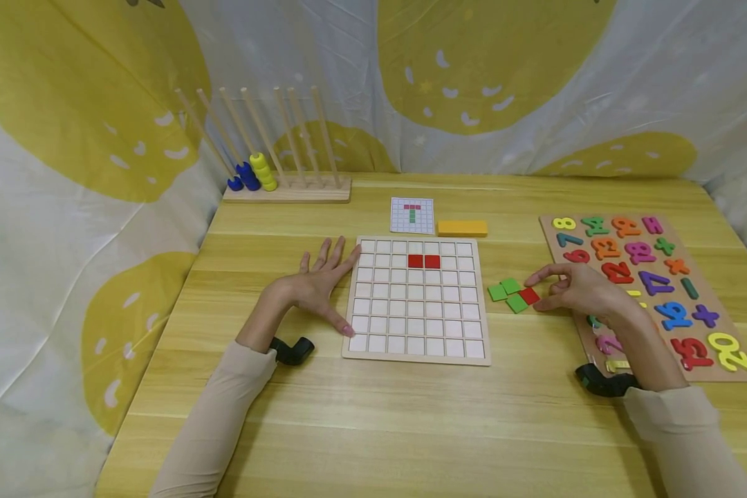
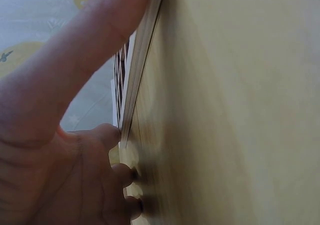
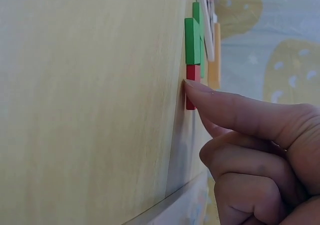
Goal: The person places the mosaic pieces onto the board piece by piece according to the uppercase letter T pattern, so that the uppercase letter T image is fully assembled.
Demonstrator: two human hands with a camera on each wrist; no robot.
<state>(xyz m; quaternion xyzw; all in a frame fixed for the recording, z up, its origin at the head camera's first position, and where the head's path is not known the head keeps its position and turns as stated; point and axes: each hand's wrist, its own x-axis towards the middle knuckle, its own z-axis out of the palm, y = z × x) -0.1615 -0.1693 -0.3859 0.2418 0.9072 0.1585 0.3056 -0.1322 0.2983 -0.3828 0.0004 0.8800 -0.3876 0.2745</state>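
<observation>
A wooden grid board (image 1: 418, 304) lies flat, with two red square tiles (image 1: 424, 261) side by side in its second row. My left hand (image 1: 314, 285) spreads its fingers at the board's left side, thumb and index tip against the edge. Right of the board, my right hand (image 1: 575, 287) pinches a loose red tile (image 1: 528, 296) between thumb and index finger. Three green tiles (image 1: 496, 292) lie beside it. In the right wrist view the thumb (image 3: 235, 107) presses on the red tile (image 3: 191, 102), which stands against a green tile (image 3: 192, 42); the other fingers are curled.
A pattern card (image 1: 412, 216) with a red and green T lies behind the board, next to an orange block (image 1: 462, 229). A peg stand (image 1: 286, 194) with blue and yellow beads is at back left. A number puzzle board (image 1: 653, 277) lies under the right forearm.
</observation>
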